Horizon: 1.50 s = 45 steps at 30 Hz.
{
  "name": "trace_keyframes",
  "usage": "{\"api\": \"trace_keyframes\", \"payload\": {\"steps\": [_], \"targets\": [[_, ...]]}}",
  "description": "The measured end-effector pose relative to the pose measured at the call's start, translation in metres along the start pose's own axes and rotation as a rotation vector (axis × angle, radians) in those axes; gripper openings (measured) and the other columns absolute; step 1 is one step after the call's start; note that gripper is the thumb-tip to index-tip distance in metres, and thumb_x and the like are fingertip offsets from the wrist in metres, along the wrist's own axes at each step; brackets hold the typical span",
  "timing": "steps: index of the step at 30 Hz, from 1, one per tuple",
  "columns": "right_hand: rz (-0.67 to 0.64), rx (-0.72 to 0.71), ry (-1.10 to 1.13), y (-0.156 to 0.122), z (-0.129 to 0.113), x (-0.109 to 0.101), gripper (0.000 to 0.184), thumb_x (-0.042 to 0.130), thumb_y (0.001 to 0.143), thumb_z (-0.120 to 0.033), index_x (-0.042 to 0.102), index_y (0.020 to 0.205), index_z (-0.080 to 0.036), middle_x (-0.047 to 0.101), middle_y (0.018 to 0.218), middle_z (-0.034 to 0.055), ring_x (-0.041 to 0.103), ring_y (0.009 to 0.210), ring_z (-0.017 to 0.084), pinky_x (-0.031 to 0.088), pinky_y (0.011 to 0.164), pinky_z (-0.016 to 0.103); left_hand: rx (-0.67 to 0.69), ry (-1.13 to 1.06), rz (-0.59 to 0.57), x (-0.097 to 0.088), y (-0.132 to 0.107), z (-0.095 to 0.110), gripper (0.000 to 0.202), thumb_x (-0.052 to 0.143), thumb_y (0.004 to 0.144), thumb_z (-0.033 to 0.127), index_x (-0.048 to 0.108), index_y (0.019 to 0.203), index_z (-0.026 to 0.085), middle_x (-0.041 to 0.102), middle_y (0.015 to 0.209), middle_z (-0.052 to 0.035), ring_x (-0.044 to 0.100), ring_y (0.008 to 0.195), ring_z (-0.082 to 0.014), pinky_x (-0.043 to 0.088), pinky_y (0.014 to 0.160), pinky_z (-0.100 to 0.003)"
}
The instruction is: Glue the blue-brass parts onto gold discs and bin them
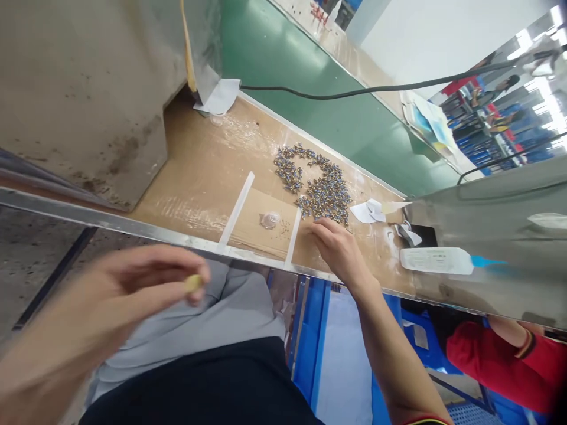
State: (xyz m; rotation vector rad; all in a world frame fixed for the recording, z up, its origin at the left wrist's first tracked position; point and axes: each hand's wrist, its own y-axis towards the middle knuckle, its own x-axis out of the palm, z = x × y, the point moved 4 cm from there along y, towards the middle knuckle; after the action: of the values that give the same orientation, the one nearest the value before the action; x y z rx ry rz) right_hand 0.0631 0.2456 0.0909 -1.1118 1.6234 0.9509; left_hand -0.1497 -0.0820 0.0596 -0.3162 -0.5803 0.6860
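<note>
While the left hand, blurred and nearest, curls above the grey-clad lap with a small yellow thing at its thumb tip, held or worn I cannot tell, the right hand reaches over the bench, fingertips bunched just right of the taped brown sheet, and whether they grip anything is hidden. Of the two, the right is far nearer the heap of small metallic parts, which lies just beyond its fingertips and curves away to the far left, without one clear long axis, before the green panel.
</note>
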Motion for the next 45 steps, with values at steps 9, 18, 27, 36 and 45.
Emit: {"api": "trace_keyframes", "payload": {"steps": [9,18,27,36,45], "targets": [[0.256,0.104,0.330,-0.016,0.015,0.020,0.020,0.072,0.116,-0.028,0.091,0.119,-0.033,0.085,0.125,0.0056,0.083,0.111,0.026,0.067,0.099,0.042,-0.141,-0.471,-0.207,0.068,0.037,-0.043,0.022,0.107,0.087,0.024,0.096,0.106,0.019,0.088,0.109,-0.0079,0.083,0.085,-0.0123,0.071,0.086,-0.018],[0.441,0.306,0.629,-0.023,0.011,0.033,0.015,0.083,0.107,-0.030,0.087,0.122,-0.029,0.085,0.114,0.0053,0.081,0.106,0.024,0.069,0.097,0.043,-0.144,-0.395,-0.176,0.076,0.049,-0.040,0.027,0.109,0.085,0.026,0.097,0.108,0.018,0.089,0.107,-0.0077,0.082,0.084,-0.0122,0.072,0.085,-0.016],[0.477,0.143,0.661,0.016,-0.036,0.026,0.012,0.073,0.115,-0.026,0.083,0.121,-0.029,0.080,0.123,0.0063,0.080,0.117,0.024,0.074,0.098,0.044,-0.052,-0.326,-0.167,0.075,0.062,-0.040,0.025,0.106,0.089,0.033,0.098,0.111,0.021,0.091,0.103,-0.0077,0.086,0.085,-0.0170,0.073,0.085,-0.021],[0.463,0.012,0.481,0.042,-0.053,0.019,0.019,0.076,0.114,-0.021,0.089,0.116,-0.034,0.087,0.119,0.0023,0.084,0.113,0.023,0.073,0.103,0.045,0.035,-0.309,-0.150,0.076,0.063,-0.048,0.021,0.098,0.099,0.033,0.095,0.118,0.025,0.091,0.105,-0.0050,0.086,0.089,-0.0161,0.071,0.089,-0.021],[0.442,-0.040,0.394,0.044,-0.056,0.023,0.026,0.069,0.118,-0.020,0.089,0.120,-0.037,0.087,0.121,0.0025,0.085,0.114,0.024,0.072,0.103,0.048,0.046,-0.323,-0.155,0.079,0.063,-0.047,0.018,0.098,0.099,0.035,0.095,0.113,0.024,0.091,0.100,-0.0059,0.086,0.089,-0.0178,0.071,0.090,-0.025]]}}
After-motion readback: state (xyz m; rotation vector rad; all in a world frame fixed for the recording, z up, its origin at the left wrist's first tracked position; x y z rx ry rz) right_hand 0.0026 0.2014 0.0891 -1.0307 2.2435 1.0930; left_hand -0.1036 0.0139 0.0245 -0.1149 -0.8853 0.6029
